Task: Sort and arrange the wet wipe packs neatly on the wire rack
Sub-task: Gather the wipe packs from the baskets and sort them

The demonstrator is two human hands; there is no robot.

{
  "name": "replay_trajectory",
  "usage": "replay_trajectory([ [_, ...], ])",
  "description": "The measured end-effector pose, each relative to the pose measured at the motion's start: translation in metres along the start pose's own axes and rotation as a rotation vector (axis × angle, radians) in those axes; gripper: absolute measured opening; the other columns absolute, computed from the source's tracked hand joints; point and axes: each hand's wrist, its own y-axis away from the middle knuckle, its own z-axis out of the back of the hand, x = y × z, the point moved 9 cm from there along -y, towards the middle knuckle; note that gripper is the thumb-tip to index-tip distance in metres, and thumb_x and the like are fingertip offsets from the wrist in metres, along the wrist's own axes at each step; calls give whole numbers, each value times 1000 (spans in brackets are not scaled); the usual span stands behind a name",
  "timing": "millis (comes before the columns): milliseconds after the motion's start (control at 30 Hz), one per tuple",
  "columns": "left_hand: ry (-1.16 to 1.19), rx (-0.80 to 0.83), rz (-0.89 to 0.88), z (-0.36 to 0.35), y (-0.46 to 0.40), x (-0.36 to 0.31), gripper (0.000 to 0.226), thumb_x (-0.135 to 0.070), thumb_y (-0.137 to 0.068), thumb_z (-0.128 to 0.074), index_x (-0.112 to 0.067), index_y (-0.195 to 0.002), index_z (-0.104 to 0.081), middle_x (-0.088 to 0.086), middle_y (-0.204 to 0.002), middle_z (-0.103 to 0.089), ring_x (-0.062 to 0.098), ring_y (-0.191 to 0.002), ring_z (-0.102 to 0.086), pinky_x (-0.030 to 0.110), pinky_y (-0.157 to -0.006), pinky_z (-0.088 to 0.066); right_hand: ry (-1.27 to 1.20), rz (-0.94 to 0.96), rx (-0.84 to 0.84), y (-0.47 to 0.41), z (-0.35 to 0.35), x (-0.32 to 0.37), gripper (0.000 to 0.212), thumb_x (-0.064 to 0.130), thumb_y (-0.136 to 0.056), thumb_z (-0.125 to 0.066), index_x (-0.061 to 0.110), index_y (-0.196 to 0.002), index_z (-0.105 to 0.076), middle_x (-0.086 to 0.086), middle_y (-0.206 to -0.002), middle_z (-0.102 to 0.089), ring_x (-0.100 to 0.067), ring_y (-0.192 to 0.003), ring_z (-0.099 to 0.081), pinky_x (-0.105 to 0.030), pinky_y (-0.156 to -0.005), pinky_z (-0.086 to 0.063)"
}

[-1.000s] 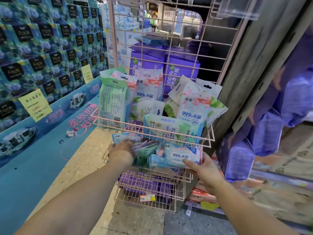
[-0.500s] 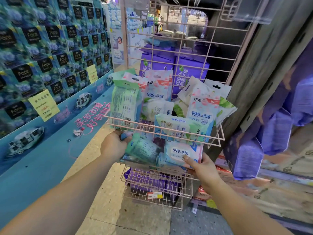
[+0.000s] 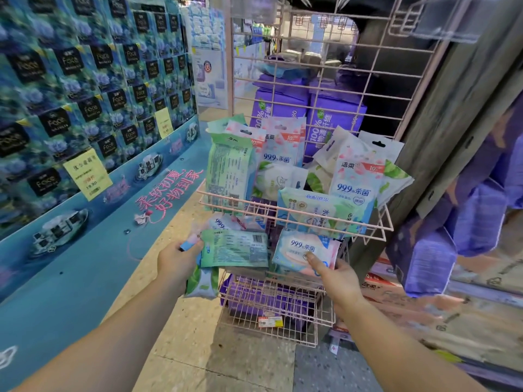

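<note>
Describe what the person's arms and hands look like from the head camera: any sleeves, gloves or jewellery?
Both forearms are bare as far back as the frame edges, with no sleeve showing. The left hand and the right hand wear no gloves. No watch, bracelet or ring shows on either wrist or on the visible fingers. No markings show on either arm.

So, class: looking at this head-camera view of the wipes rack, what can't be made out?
- Small print on the green pack gripped by the left hand: too small.
- Middle basket's contents behind the 99.9 pack under the right hand: hidden.
- Price label on bottom basket: too small.
</note>
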Motion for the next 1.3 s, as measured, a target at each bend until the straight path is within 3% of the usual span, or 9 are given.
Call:
replay_trajectory([
  [267, 44, -15, 16, 23, 14, 3, 20, -30, -75, -77, -14, -77, -65, 20, -88, -71, 41, -85, -69, 61, -75, -56, -137, -222, 43, 5, -50, 0, 26, 30, -83, -71, 6, -83, -59, -5, -61, -49, -15, -48, -37, -28, -48, -37],
  [367, 41, -40, 3, 42, 14, 1, 22, -32, -73, -77, -14, -79, -66, 17, -87, -71, 38, -83, -69, 59, -77, -56, -334, -259, 49, 7, -64, 7, 15, 10, -93, -58, 0, -104, -58, -10, -66, -50, -16, -51, -41, -29, -57, -42],
  [500, 0, -77, -61, 67, 21, -17, 17, -24, -79, -75, -12, -76, -64, 17, -84, -69, 29, -72, -64, 50, -78, -55, -475, -232, 48, 3, -81, 15, 37, -5, -93, -49, 8, -128, -44, -22, -116, -58, -24, -73, -59, -41, -92, -51],
  [667, -48, 48, -140, 77, 33, -34, 16, -21, -82, -73, -6, -84, -67, 15, -81, -69, 29, -73, -64, 40, -69, -53, -65, -68, -50, 14, -81, 31, 42, 7, -87, -61, 14, -125, -47, -11, -103, -60, -29, -96, -57, -37, -86, -50],
  [767, -138, 196, -183, 62, 44, -39, 17, -16, -79, -75, -2, -86, -69, 15, -83, -69, 25, -74, -62, 36, -70, -49, 326, 309, 44, 43, -91, 65, 66, 47, -72, -71, 20, -129, -49, -5, -121, -56, -23, -114, -53, -43, -99, -46],
  [867, -303, 367, -261, 30, 60, -45, 13, -20, -75, -80, -12, -74, -70, 2, -70, -67, 15, -66, -59, 32, -66, -47, 931, 692, 403, 82, -130, 68, 105, 76, -56, -63, 34, -145, -27, 1, -151, -30, -21, -142, -20, -43, -119, -12],
  [967, -411, 532, -309, -9, 85, -45, 17, -14, -77, -78, -15, -65, -65, -12, -53, -60, -1, -54, -52, 16, -55, -42, 1256, 793, 521, 97, -131, 60, 111, 80, -52, -64, 33, -146, -26, -1, -157, -19, -25, -148, -1, -49, -118, 9],
  [1200, -309, 696, -182, -64, 120, -12, 16, -9, -80, -74, -11, -67, -66, -11, -50, -62, -3, -49, -53, 14, -49, -41, 1134, 243, 785, 90, -85, 15, 95, 71, -43, -79, 26, -121, -48, 6, -122, -60, -15, -108, -59, -31, -89, -50],
  [1300, -193, 601, -51, -70, 118, -2, 15, -15, -75, -79, -6, -68, -69, 0, -56, -65, 11, -52, -57, 21, -51, -43, 795, 47, 865, 98, -76, -1, 40, 44, -66, -82, 29, -97, -62, 10, -101, -70, -6, -90, -68, -20, -78, -54],
])
